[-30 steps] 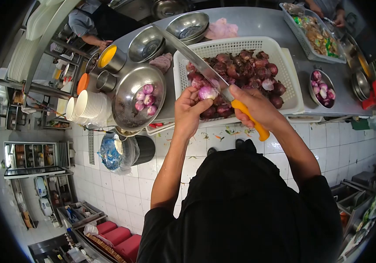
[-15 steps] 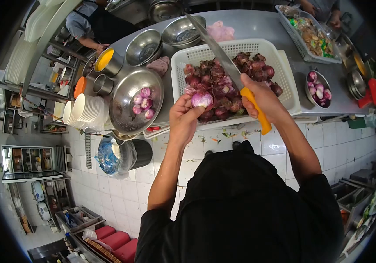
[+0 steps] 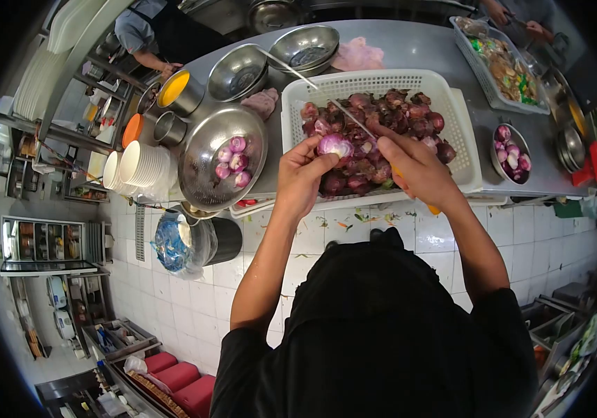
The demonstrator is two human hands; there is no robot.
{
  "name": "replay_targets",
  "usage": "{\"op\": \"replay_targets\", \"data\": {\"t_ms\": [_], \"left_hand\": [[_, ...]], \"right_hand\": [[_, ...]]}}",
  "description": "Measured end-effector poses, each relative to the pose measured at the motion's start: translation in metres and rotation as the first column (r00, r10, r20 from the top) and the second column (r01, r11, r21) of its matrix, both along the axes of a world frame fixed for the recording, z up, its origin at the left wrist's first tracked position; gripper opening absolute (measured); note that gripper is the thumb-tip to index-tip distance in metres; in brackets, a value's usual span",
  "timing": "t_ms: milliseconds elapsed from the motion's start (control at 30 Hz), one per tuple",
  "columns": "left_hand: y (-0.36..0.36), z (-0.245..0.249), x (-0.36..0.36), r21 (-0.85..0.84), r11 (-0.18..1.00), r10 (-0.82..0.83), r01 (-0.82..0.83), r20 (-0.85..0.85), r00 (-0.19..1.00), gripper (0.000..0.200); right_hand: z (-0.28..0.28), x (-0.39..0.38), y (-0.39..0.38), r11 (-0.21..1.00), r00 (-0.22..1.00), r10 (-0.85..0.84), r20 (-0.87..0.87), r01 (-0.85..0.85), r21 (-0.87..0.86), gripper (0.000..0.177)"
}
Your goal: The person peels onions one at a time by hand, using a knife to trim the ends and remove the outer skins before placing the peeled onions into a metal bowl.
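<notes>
Pinched in the fingers of my left hand (image 3: 301,174) is a red onion (image 3: 335,145), partly peeled, its pale cut side facing right. My right hand (image 3: 417,167) is wrapped round the yellow handle of a long knife (image 3: 319,90). The blade is turned edge-on and points up and left, passing just above the onion. Both hands are over the front of a white perforated basket (image 3: 468,167) filled with unpeeled red onions (image 3: 396,104) and loose skins. Left of my left hand, a steel colander (image 3: 197,171) holds several peeled onions (image 3: 234,160).
Steel bowls (image 3: 232,70) and a pink cloth (image 3: 358,54) lie behind the basket. At right are a bowl of onions (image 3: 511,155) and a basket of packaged food (image 3: 507,73). Stacked white tubs (image 3: 142,164) stand left, a lined bin (image 3: 225,240) below. A person (image 3: 152,42) is across the table.
The knife blade has rolled from showing its flat side to edge-on and tipped further left. My left hand has turned the onion slightly. The view has shifted a little.
</notes>
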State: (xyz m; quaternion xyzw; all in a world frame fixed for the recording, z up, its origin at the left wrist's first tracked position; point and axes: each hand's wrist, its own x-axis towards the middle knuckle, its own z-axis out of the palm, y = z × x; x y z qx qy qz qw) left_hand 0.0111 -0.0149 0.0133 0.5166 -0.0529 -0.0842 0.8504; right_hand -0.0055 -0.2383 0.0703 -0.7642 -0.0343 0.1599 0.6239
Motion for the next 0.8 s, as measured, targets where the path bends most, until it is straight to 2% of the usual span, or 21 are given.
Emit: {"op": "replay_targets", "data": {"t_ms": [67,167,200,400,633,733,800], "left_hand": [[-0.003,0.001,0.002,-0.004,1.0,0.008,-0.008,-0.023,1.0,0.037],[-0.006,0.005,0.002,0.016,1.0,0.008,-0.008,-0.049,0.999,0.035],[-0.007,0.006,0.001,0.028,1.0,0.003,-0.002,-0.059,0.998,0.033],[-0.006,0.003,0.0,0.128,0.992,0.008,-0.007,-0.003,1.0,0.02],[-0.004,0.001,-0.002,0.221,0.975,0.017,-0.023,0.031,0.999,0.025],[-0.002,0.0,-0.001,0.177,0.984,-0.005,0.0,0.027,1.0,0.033],[0.006,-0.005,0.001,0.107,0.993,-0.058,0.055,0.023,0.998,0.039]], "right_hand": [[-0.013,0.001,0.003,1.0,0.996,-0.018,0.087,0.019,-0.018,0.055],[-0.022,-0.006,0.006,0.991,0.937,0.04,0.348,0.006,-0.13,0.069],[-0.009,-0.011,0.008,0.984,0.96,0.078,0.269,-0.031,-0.176,0.07],[0.001,-0.018,0.017,0.962,0.949,0.145,0.28,-0.069,-0.263,0.067],[-0.015,-0.011,0.019,0.964,0.946,0.118,0.302,-0.036,-0.263,0.064],[-0.024,-0.008,0.022,1.0,0.958,0.016,0.286,-0.011,-0.017,0.057],[-0.015,0.0,0.006,0.992,0.994,0.094,-0.053,-0.089,0.092,0.054]]}}
